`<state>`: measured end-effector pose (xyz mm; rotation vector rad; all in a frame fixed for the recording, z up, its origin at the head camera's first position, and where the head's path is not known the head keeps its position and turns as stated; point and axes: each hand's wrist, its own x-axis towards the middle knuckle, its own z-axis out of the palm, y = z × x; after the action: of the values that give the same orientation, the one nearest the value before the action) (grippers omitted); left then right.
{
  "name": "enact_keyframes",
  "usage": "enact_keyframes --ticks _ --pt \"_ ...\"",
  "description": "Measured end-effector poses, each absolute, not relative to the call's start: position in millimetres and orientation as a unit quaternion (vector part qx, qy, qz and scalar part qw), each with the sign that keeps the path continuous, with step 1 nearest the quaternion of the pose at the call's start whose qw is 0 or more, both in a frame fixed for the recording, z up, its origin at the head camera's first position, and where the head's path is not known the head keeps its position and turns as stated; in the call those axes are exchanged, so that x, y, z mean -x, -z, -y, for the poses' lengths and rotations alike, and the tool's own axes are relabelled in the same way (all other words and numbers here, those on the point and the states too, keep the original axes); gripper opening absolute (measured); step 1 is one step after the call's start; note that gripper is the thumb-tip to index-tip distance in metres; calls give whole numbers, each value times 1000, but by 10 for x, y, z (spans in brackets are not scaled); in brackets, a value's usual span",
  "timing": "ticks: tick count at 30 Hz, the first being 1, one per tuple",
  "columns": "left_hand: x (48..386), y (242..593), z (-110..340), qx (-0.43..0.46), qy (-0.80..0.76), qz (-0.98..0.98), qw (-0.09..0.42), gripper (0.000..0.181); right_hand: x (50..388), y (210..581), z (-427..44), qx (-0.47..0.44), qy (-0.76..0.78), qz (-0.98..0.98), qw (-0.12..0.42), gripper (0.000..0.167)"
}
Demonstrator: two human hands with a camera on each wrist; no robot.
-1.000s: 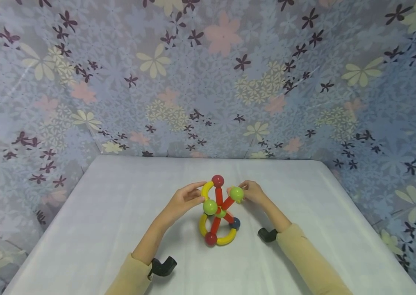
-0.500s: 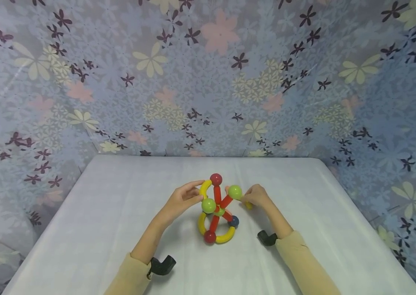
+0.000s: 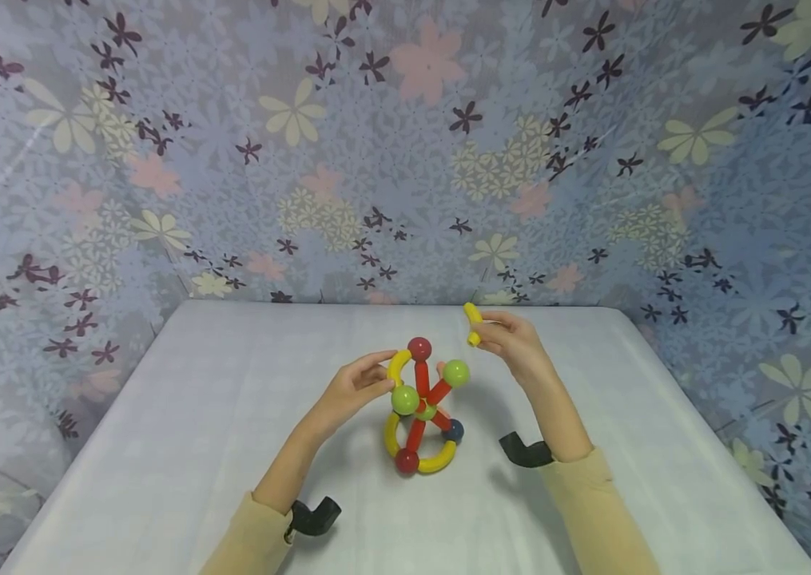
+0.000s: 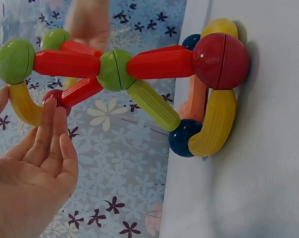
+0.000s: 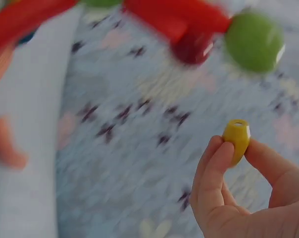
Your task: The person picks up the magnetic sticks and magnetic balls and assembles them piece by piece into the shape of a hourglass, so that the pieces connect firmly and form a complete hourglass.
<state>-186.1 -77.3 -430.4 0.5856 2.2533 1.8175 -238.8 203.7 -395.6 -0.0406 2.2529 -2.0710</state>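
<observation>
A toy structure of magnetic rods and balls stands upright on the table, its green middle ball (image 3: 426, 410) joining several red rods and a green rod (image 4: 153, 105). At its upper left, my left hand (image 3: 349, 397) holds a curved yellow magnetic rod (image 4: 24, 105) between thumb and fingers. This rod sits between a green ball (image 4: 15, 61) and a dark red ball (image 3: 419, 348). My right hand (image 3: 522, 345) pinches a loose curved yellow magnetic rod (image 5: 236, 139) in the air, up and right of the structure and apart from it.
Curved yellow rods (image 3: 437, 461), a lower dark red ball (image 3: 407, 461) and blue balls (image 3: 452, 430) form the structure's base on the white cloth-covered table (image 3: 247, 359). An orange curved piece (image 5: 8, 144) lies behind it. A flowered curtain (image 3: 347, 160) hangs beyond the table.
My right hand has moved up and away from the structure's right side with the curved yellow magnetic rod. The left hand keeps its place on the structure.
</observation>
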Motion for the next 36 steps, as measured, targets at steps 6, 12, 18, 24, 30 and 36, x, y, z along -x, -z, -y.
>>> enact_keyframes --ticks 6,12,18,24,30,36 --pt "1875 4290 777 -196 -613 -759 97 52 2144 3718 -1797 73 667 -741 27 45" --pt "1875 4264 775 -195 -611 -760 100 52 2092 3722 -1752 76 633 -770 11 40" --pt "1885 4271 790 -189 -608 -764 101 51 2090 3740 -1759 76 608 -790 13 38" --pt "1889 4269 791 -191 -607 -765 97 51 2108 3758 -1805 79 600 -796 12 38" --pt "1893 4279 787 -190 -608 -764 99 51 2080 3739 -1865 72 594 -801 12 38" --pt "1885 4288 781 -187 -607 -766 99 51 2051 3736 -1881 63 588 -806 18 40"
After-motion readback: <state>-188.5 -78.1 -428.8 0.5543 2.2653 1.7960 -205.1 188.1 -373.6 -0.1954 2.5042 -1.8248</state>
